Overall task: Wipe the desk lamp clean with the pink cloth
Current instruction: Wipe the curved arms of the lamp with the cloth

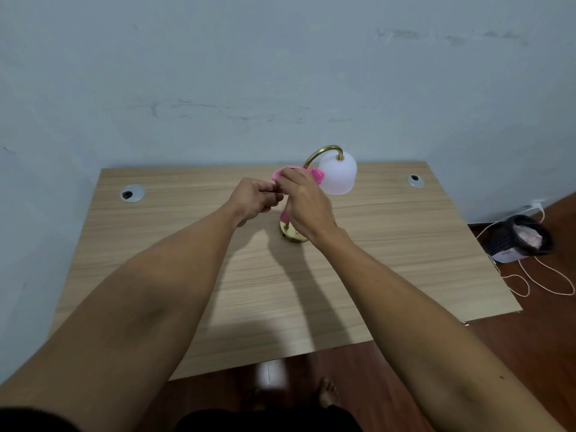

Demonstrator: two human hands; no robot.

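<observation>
A desk lamp stands near the back middle of the wooden desk, with a brass base, a curved brass neck and a white bell shade. My right hand grips the pink cloth around the lamp's upright stem, just left of the shade. A strip of pink cloth shows below the hand near the base. My left hand is beside it with curled fingers that meet the cloth's edge at the right hand's fingertips. The stem is hidden by hand and cloth.
Two round cable grommets sit in the desk, one at the back left and one at the back right. The wall rises right behind the desk. On the floor to the right are a dark basket and a loose white cord.
</observation>
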